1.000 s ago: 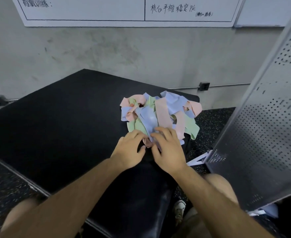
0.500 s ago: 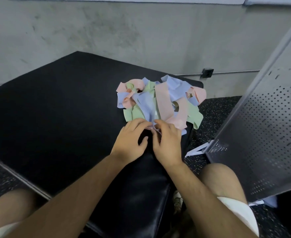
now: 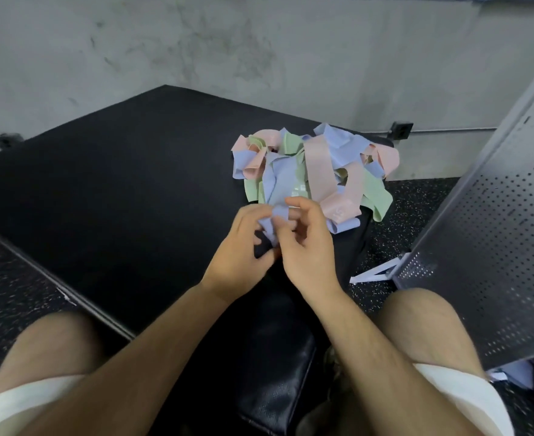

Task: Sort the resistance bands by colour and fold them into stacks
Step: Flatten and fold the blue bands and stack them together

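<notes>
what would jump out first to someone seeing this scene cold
The tangled heap of pastel bands, pink, blue and green, stands out against the black padded bench, near its far right corner. Just in front of the heap, the left hand and right hand pinch one blue band between them. A grey perforated panel fills the right side.

I see a black padded worktop (image 3: 117, 190) backed by a stained grey concrete wall (image 3: 196, 51). A grey perforated metal panel (image 3: 486, 247) stands to the right on speckled black rubber floor (image 3: 416, 209).
</notes>
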